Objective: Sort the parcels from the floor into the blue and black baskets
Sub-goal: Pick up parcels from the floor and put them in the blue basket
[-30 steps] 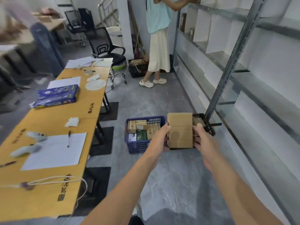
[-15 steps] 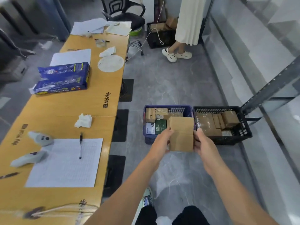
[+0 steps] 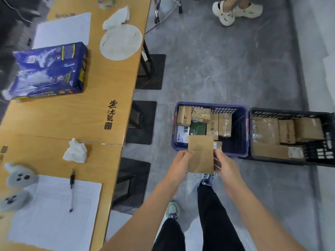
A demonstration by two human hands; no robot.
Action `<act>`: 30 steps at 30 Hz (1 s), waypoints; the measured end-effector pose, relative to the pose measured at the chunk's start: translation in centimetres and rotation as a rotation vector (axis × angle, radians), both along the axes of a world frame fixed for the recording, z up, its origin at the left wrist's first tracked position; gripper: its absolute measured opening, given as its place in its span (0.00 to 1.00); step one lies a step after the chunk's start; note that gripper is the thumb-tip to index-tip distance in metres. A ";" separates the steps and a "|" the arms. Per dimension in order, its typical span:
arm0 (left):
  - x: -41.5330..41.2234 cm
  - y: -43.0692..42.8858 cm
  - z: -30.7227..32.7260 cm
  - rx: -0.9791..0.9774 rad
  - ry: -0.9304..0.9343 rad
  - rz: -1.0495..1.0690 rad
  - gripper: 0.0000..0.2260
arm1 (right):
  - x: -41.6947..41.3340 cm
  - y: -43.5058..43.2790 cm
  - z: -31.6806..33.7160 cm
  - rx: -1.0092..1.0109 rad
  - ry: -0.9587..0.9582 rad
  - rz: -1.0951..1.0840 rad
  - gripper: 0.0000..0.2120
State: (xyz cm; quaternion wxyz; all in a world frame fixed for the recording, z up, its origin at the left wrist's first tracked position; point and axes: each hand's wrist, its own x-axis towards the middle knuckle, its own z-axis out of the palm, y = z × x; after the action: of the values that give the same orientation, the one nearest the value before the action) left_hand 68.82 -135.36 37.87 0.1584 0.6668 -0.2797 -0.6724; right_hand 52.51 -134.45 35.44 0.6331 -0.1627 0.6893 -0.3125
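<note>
While both hands clasp it by its side edges, a flat brown cardboard parcel (image 3: 200, 153) hangs upright over the near rim of the blue basket (image 3: 243, 127); the left hand (image 3: 180, 163) has its grip closed on the left edge and the right hand (image 3: 223, 163) on the right, fingers curled round the card. The blue basket is a rectangular plastic crate with slotted walls, part filled with small taped cartons, a dark green box and a white one. Touching it on the right stands the black basket (image 3: 326, 151), of the same perforated make, holding larger plain and film-wrapped cartons. Both sit on a smooth grey marbled floor (image 3: 217, 69). To the left runs a pale wooden bench (image 3: 112, 87) with a glossy blue packet (image 3: 49, 69), crumpled tissue (image 3: 75, 151), lined paper (image 3: 52, 214) and a pen (image 3: 72, 189).
</note>
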 end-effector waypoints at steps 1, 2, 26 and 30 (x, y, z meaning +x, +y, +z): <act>-0.4 -1.2 -1.3 0.014 -0.008 0.009 0.15 | -0.4 -1.1 -1.5 0.017 -0.011 0.008 0.14; -0.9 -2.2 -2.6 0.034 -0.020 0.011 0.15 | -0.8 -2.1 -3.0 0.040 -0.020 0.017 0.14; 1.6 -19.9 -34.7 0.212 -0.319 -0.195 0.29 | 5.4 -17.8 -38.3 0.324 -0.061 0.047 0.19; 2.0 -20.1 -37.2 0.153 -0.319 -0.299 0.19 | 6.6 -18.5 -40.5 0.345 -0.064 0.017 0.17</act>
State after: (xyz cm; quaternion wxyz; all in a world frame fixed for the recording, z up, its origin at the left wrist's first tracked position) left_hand 70.80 -155.50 0.62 -0.0399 0.7259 -0.3451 -0.5937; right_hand 59.09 -152.90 -5.08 0.6758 -0.0473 0.7109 -0.1891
